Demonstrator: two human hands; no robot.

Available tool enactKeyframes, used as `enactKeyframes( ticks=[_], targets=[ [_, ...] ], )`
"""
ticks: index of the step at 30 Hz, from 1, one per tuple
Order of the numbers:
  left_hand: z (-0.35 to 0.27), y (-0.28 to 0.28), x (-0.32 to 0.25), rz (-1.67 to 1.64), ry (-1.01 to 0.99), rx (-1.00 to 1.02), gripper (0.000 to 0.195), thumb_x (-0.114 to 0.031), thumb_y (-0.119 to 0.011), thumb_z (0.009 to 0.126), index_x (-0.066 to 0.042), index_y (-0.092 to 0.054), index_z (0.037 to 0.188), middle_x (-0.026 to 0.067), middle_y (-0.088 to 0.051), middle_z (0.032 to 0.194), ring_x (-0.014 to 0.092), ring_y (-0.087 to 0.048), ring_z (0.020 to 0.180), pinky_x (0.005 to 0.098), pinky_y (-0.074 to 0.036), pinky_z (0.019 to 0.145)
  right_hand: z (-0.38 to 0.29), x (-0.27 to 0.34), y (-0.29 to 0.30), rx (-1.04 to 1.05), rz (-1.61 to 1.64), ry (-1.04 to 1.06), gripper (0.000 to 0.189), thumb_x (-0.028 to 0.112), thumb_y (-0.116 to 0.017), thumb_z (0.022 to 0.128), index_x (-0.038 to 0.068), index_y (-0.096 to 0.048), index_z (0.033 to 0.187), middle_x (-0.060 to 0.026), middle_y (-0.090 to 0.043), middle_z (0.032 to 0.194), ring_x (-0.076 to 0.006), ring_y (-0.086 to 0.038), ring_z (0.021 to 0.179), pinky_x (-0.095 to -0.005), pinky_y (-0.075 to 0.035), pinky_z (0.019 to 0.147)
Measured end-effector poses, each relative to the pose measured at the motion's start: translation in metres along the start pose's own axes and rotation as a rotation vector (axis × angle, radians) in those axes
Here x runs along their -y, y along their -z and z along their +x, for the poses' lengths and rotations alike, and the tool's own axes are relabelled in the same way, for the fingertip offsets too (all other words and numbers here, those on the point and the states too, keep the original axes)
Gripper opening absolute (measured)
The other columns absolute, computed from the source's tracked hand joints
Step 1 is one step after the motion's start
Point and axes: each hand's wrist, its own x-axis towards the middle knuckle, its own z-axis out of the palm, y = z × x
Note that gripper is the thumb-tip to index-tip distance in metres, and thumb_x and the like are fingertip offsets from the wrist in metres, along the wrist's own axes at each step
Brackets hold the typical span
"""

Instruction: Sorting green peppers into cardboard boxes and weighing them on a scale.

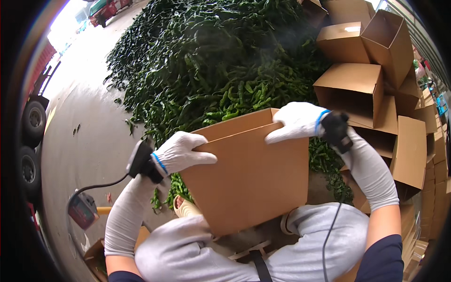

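Note:
A brown cardboard box (pixel 246 179) is tilted between my knees, one broad side facing me. My left hand (pixel 183 151), in a white knit glove, grips its upper left edge with the thumb on the near side. At the upper right corner, my right hand (pixel 296 120) holds the rim in the same kind of glove. The box's inside is mostly hidden behind the near wall. Just beyond it spreads a large heap of green peppers (pixel 225 63). Black devices with cables are strapped on both wrists.
Several empty cardboard boxes (pixel 352 75) are stacked loosely at the right, beside the heap. A power tool battery or similar device (pixel 83 210) sits at lower left. Truck wheels (pixel 31 169) stand at the far left, and a red vehicle (pixel 107 10) is in the distance.

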Motion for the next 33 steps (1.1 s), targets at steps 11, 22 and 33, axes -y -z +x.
enactKeyframes(
  ticks=[11, 22, 33],
  targets=[
    [0.054, -0.055, 0.087, -0.412, 0.119, -0.016, 0.023, -0.019, -0.067, 0.093, 0.002, -0.074, 0.100, 0.0114, -0.073, 0.091, 0.019, -0.069, 0.083, 0.0308, -0.054, 0.078, 0.057, -0.149, -0.146, -0.066, 0.999, -0.142, 0.034, 0.031, -0.062, 0.098, 0.003, -0.068, 0.079, 0.0018, -0.064, 0.073, -0.0072, -0.053, 0.071, -0.0275, -0.045, 0.068],
    [0.110, -0.033, 0.322, -0.544, 0.629, -0.867, 0.081, -0.055, -0.059, 0.096, -0.014, -0.029, 0.159, 0.0131, -0.030, 0.162, 0.031, -0.031, 0.148, 0.0468, -0.029, 0.118, 0.155, -0.318, -0.105, -0.872, 0.830, -0.508, 0.047, 0.043, -0.057, 0.100, 0.003, -0.065, 0.124, -0.0127, -0.068, 0.122, -0.0232, -0.063, 0.114, -0.0355, -0.050, 0.095],
    [0.168, -0.026, 0.299, -0.961, 0.512, -0.602, 0.073, -0.052, -0.059, 0.099, -0.023, -0.031, 0.159, 0.0035, -0.040, 0.158, 0.021, -0.040, 0.143, 0.0456, -0.036, 0.113, 0.247, -0.313, -0.091, -0.673, 0.848, -0.243, 0.071, 0.050, -0.052, 0.102, 0.003, -0.041, 0.154, -0.0129, -0.041, 0.160, -0.0258, -0.041, 0.146, -0.0333, -0.027, 0.121]
  ],
)
